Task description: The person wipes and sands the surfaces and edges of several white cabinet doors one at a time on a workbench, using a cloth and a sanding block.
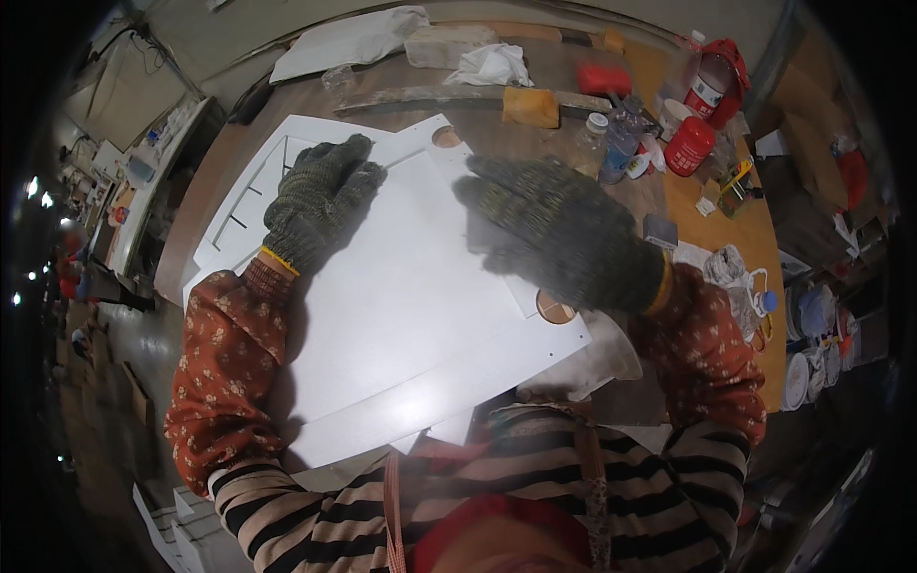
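A large white panel (382, 286) lies on the table in front of me, with round cutouts near two corners and a slotted section at its left. My left hand (320, 196), in a dark green knit glove, rests on the left part, fingers lying over the surface. Over the right edge is my right hand (564, 224), in a matching glove and smeared by motion. A pale grey patch shows between its thumb and fingers; whether that is a held thing or shadow I cannot tell. Another white panel partly shows beneath the large one.
Bottles (589, 138), a red can (690, 146) and a small grey block (659, 231) stand at the right. Toward the back are a yellow sponge (531, 108), a crumpled white cloth (490, 65) and a long strip (411, 97). Buckets (796, 380) stand beyond the right edge.
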Tool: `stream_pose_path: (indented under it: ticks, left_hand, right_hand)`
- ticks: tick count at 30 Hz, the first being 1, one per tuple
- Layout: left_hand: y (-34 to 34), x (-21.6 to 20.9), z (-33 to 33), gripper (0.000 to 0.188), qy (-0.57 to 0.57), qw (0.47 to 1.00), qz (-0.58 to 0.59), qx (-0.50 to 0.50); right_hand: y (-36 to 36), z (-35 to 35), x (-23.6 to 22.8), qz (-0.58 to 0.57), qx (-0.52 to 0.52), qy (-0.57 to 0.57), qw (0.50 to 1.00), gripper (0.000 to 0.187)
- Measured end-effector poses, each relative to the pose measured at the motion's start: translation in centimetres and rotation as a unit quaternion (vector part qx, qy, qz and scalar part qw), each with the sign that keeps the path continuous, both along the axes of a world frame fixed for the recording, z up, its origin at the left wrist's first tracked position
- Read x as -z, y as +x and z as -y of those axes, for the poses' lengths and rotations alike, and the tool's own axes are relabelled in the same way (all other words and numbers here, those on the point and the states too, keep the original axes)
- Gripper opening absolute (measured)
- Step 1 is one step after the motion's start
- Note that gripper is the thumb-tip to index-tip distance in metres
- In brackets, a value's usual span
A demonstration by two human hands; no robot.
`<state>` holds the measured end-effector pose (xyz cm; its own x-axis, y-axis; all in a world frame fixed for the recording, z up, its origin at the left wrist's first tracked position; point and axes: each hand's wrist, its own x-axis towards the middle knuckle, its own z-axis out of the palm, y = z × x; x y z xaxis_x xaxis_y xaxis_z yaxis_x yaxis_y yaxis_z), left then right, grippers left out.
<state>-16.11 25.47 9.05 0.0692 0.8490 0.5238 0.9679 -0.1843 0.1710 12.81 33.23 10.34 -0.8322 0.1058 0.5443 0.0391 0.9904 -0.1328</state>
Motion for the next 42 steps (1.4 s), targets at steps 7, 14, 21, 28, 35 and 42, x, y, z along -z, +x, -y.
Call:
stream_pose_path:
  ticks: [7, 14, 21, 28, 35, 42]
  left_hand:
    - [-0.5, 0.1, 0.2, 0.03, -0.025, 0.998, -0.04, 0.034]
    - [0.8, -1.8, 0.6, 0.038, -0.105, 0.993, 0.042, -0.025]
    - [0.7, -1.4, 1.1, 0.041, -0.082, 0.994, 0.056, -0.041]
    - [0.4, -0.9, 0.9, 0.043, -0.067, 0.994, 0.068, -0.054]
    - [-0.4, -0.1, 0.5, 0.04, -0.087, 0.993, 0.036, -0.069]
    - [-0.2, -0.2, 0.9, 0.04, -0.093, 0.989, 0.062, -0.094]
  right_hand:
    - [-5.4, -3.8, 0.0, 0.07, -0.073, -0.003, 0.995, 0.044]
    - [-5.7, -5.0, -0.7, 0.093, -0.096, -0.337, 0.932, 0.051]
    - [-4.6, -8.8, 0.2, -0.011, -0.08, -0.468, 0.88, 0.057]
    - [-4.5, -10.7, 2.1, -0.056, -0.027, -0.55, 0.833, 0.062]
    - [-6.0, -7.9, -0.5, 0.006, -0.067, -0.593, 0.803, 0.038]
    - [-6.4, -5.6, -4.0, 0.137, -0.109, -0.486, 0.856, 0.034]
